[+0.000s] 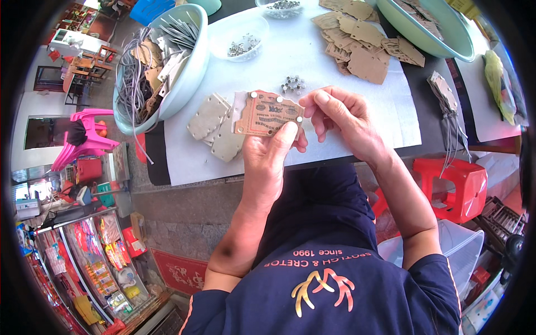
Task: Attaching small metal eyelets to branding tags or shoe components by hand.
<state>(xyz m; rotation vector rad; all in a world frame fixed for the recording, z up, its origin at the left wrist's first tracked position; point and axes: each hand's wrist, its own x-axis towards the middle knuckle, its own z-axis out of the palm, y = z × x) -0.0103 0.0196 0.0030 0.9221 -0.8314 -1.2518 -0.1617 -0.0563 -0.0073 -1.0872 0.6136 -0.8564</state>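
We grip the printed card plate point(268, 114) with our left hand point(268, 162) — right hand point(340, 114) pinching its right edge; studs fill its corners — blank plates point(215, 125) wait left.

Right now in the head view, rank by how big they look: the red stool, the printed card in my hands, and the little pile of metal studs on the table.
1. Red stool
2. Printed card
3. Pile of studs

The stool sits lower, farther from the camera.
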